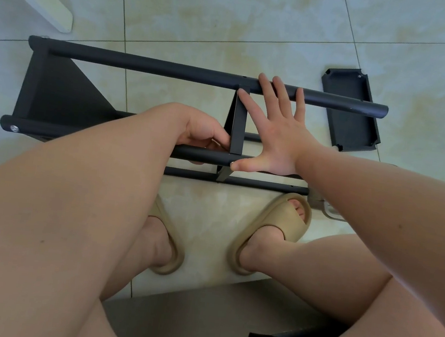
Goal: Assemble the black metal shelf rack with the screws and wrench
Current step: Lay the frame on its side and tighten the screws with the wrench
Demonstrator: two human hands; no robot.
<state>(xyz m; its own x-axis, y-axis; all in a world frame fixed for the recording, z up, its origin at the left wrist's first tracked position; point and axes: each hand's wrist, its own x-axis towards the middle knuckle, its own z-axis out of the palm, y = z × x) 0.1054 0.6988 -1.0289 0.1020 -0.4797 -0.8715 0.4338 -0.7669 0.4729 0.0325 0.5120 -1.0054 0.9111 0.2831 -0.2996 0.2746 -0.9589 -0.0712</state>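
Lying on the tiled floor [205, 26], the black rack [57, 92] is shown in front of 2 sandals [278, 231]. At its left end, 1 screw [14, 128] is seated in the near tube [124, 139]. The left hand [203, 132] is curled round this tube, against the middle panel [238, 125]. The right hand [278, 138] is spread flat, with its fingertips laid on the far tube [158, 65] and its thumb on the near tube. At the right, 1 loose panel [351, 114] is seen on the floor.
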